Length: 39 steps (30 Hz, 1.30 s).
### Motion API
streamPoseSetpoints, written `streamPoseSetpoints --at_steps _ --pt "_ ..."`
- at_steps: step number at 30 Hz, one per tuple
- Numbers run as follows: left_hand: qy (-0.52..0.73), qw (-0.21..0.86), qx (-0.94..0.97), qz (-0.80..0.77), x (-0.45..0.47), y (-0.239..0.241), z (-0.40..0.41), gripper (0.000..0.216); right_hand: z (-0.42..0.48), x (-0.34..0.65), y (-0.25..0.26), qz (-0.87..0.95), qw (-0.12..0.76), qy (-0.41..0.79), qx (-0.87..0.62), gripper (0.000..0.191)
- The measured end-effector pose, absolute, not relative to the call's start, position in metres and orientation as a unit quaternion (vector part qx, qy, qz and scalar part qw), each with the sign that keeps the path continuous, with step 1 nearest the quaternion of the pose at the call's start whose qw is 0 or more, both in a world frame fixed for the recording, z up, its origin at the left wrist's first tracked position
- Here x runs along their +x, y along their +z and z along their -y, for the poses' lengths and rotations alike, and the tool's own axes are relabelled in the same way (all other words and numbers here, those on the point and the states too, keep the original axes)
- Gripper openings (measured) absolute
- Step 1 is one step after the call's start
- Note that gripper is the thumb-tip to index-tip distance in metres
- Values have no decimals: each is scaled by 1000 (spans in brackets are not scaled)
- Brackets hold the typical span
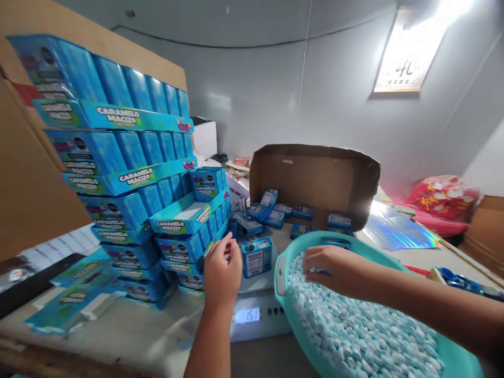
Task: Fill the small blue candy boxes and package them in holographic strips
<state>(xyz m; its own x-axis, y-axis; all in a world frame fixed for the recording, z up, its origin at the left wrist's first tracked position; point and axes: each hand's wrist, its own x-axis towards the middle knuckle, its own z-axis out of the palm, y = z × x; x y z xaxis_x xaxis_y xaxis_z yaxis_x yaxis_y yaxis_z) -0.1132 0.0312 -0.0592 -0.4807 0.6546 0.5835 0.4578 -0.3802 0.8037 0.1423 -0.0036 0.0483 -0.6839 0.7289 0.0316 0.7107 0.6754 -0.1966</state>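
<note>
A small blue candy tin (256,256) stands on a white digital scale (258,310) whose display reads 151. My left hand (221,270) hovers just left of the tin, fingers curled together; nothing shows in them. My right hand (329,268) reaches into a teal basin (282,281) full of small white-and-blue candies (354,331), fingers bent down among them, and something blue shows under the fingers.
Tall stacks of blue "Caramelo Macizo" display trays (129,173) rise at the left. An open cardboard box (315,181) with several loose blue tins stands behind the scale. Flat blue cartons (66,299) lie at the front left. Holographic sheet (397,228) and red bag (443,197) lie right.
</note>
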Motion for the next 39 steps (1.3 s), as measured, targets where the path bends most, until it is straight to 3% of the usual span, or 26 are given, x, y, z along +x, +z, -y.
streamPoseSetpoints --at_steps 1,5,13,16,19,23,29,39 --pt "661 94 500 -552 -113 -59 -30 44 4 148 43 907 52 122 -399 10" --pt "657 121 495 -556 -113 -60 -29 46 1 158 23 893 18 200 -403 42" --pt "706 174 441 -526 -116 -72 -44 45 6 167 9 897 5 184 -403 6" --pt "724 190 416 -517 -114 -71 -43 38 5 173 -1 887 41 169 -428 12" --pt "747 162 387 -516 -112 -67 -40 38 -5 172 2 902 23 169 -397 19" --pt "764 145 372 -507 -111 -65 -35 38 -23 147 39 918 -5 121 -377 17" --pt "771 166 365 -495 -110 -66 -36 37 -49 74 99 926 82 87 -359 12" --pt "774 208 363 -475 -113 -69 -37 40 -100 19 53 960 52 63 -268 6"
